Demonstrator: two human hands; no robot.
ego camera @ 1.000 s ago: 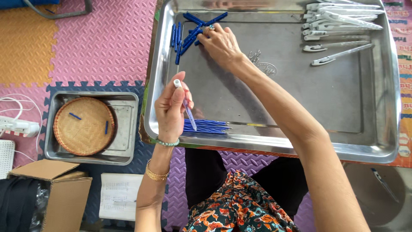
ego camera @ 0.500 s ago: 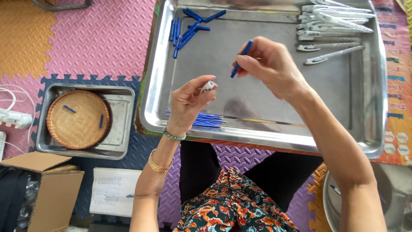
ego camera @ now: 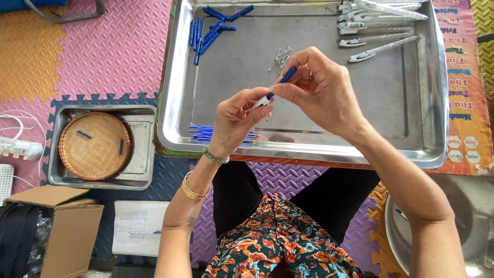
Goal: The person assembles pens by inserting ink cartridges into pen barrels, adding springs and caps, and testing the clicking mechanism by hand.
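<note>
Floor: foam puzzle mats (ego camera: pixel 103 46) in pink, orange, blue and purple, seen from above.
Nearest: person's lap in a flowered garment; cardboard box (ego camera: pixel 67 226) and one sheet of paper (ego camera: pixel 136 226) to the left.
Left hand (ego camera: pixel 234 121): fingers closed round a white pen piece (ego camera: pixel 262 101), held above the tray.
Right hand (ego camera: pixel 321 90): thumb and forefinger pinched on one blue pen piece (ego camera: pixel 288 75), its lower end meeting the white piece.
Tray (ego camera: pixel 175 103): one large steel tray.
On tray, near edge: small bundle of thin blue refills (ego camera: pixel 203 133), partly hidden by the left hand, count unclear.
On tray, middle: little heap of metal springs (ego camera: pixel 280 56), too small to count.
On tray, far left: roughly ten blue pen pieces (ego camera: pixel 208 31).
On tray, far right: about six white pen barrels (ego camera: pixel 375 25).
Side: one smaller steel tray (ego camera: pixel 141 149) with one round woven basket (ego camera: pixel 95 146) holding two blue pieces.
</note>
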